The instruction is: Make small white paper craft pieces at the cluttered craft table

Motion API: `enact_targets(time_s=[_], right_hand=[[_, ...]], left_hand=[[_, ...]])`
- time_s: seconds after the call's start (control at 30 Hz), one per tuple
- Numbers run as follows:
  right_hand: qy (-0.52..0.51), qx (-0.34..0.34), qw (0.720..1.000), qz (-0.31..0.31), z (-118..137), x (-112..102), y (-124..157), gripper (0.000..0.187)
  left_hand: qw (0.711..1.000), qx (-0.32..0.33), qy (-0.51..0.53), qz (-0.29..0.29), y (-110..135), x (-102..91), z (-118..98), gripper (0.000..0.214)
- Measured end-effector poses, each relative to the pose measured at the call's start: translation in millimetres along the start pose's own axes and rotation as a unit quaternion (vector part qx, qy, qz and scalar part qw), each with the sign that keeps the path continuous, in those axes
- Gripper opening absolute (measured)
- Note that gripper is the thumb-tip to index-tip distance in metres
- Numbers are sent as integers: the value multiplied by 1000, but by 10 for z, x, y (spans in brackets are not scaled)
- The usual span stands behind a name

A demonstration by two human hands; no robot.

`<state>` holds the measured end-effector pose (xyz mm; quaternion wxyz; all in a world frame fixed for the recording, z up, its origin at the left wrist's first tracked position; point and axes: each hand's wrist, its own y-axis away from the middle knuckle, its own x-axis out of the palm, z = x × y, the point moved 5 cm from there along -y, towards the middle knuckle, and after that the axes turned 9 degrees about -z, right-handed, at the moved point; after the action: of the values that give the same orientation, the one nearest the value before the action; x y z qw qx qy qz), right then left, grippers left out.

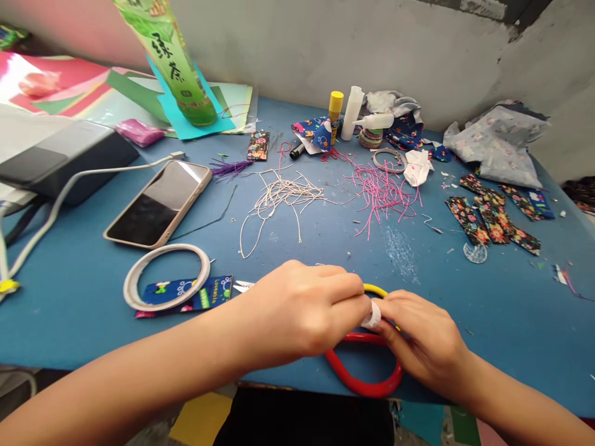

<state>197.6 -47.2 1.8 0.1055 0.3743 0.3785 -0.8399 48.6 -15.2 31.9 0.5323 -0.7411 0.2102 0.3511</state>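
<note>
In front of me, my left hand (307, 310) is closed, its fingertips pinched at a small white rounded piece (372, 316). My right hand (423, 341) grips the same piece from the other side with thumb and fingers. Its exact kind cannot be made out. Beneath the hands a red loop-shaped handle (367, 388) lies at the table's front edge. A yellow curved handle (375, 289) shows just beyond the fingers, mostly covered by them. Metal tips (243, 286) poke out behind my left wrist; the rest of that tool is hidden.
On the blue table (325, 248) lie a tape roll (131, 288), a phone (158, 204), cream cords (283, 195), pink cords (383, 189) and flowered fabric pieces (495, 217). Behind stand a green tea bottle (174, 68), a glue stick (335, 114) and a white bottle (352, 114).
</note>
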Motion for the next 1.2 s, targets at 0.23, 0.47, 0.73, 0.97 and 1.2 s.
enact_targets(time_s=[0.23,0.47,0.73,0.97,1.2], right_hand=[[-48,4,999,18,26,2,-22,18],[-42,17,999,3,0,-45,-46,20],[-63,45,997,5,-2,-60,-67,22],[-105,56,993,15,20,-75,-75,25],[-126,67,990,20,-6,-70,-59,21]], left_hand=[[994,-42,94,36,-35,10,71,30],[986,-96,136,-3,-45,-8,79,23],[986,-62,133,-82,-29,-41,11,21],[963,-97,239,-78,-54,-36,17,21],[948,-129,277,-83,-67,-54,26,20]])
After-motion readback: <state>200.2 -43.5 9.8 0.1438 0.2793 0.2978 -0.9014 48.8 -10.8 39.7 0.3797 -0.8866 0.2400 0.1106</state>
